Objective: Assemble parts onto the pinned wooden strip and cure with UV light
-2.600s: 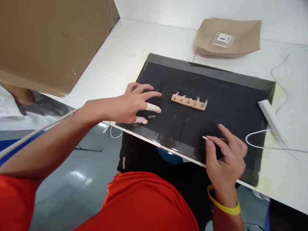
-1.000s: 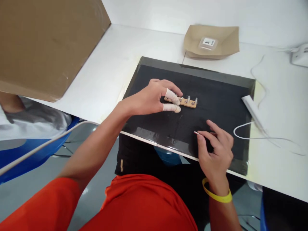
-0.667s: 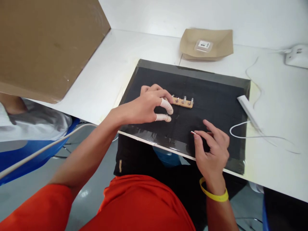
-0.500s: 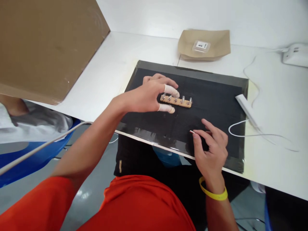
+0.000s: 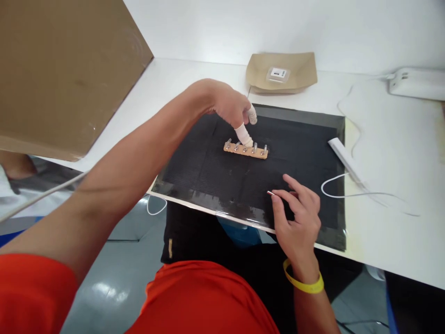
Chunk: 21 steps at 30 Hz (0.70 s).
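A narrow tan strip [image 5: 255, 153] lies on the black mat [image 5: 208, 181], with several small clear and metal pieces standing along it. My left hand [image 5: 231, 107] arches above the strip. White finger cots cover its thumb and one finger, and these two are apart. The covered thumb points down at the back of the strip's middle; whether it touches cannot be told. Closer to the front edge, my right hand [image 5: 299, 220] pinches a small thin red-and-white stick [image 5: 270, 193] between thumb and index finger, its other fingers loosely curled.
Behind the mat stands a brown paper tray [image 5: 302, 74] holding a small labelled clear box [image 5: 278, 74]. To the right are a slim white bar [image 5: 346, 160] with a cable and a white power strip [image 5: 417, 83]. A large brown board [image 5: 69, 69] rises at left, a person's arm beyond it.
My left hand has lifted and swung to the far side of the strip, its covered fingers now pointing down and right. The right hand keeps its pinch. The view has shifted slightly.
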Motion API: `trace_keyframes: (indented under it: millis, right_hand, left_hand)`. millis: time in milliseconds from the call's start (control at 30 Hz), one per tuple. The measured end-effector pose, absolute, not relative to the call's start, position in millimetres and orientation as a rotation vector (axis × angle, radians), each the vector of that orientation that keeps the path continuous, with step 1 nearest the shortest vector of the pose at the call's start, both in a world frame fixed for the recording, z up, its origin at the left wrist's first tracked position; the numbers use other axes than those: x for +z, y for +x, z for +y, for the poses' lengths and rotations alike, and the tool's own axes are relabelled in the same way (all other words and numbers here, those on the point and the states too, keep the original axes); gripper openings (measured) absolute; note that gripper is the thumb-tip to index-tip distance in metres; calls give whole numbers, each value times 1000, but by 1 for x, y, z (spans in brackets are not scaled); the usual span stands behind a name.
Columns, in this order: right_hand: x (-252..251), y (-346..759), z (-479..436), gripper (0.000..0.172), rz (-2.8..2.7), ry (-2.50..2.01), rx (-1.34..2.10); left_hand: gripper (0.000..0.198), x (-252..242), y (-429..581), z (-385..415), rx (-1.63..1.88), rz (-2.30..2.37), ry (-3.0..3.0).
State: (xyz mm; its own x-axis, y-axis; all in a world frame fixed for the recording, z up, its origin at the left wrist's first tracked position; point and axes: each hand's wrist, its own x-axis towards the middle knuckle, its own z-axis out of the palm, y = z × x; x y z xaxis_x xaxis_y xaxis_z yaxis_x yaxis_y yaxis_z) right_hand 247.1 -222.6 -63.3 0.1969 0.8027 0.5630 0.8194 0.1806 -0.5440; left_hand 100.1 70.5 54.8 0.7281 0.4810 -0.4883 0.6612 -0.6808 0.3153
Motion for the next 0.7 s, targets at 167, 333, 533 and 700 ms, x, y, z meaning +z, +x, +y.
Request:
trace_keyframes:
  millis: [167,333,533,700]
  right_hand:
    - [-64,246,-223,13,-1570,-1585,-26]
    - [-64,246,-223,12,-1559,-1591,-31]
    - [-63,246,-222,12,-1557,-1588,-6]
    - [-63,246,-221,14,-1562,-1562,-9]
  left_hand:
    - [108,61,118,53,-671,996,2486]
    - [112,42,123,67,-683,1027,2467]
    - [105,16,113,96,-520,850,2533]
    - [104,25,108,96,-595,881,2425]
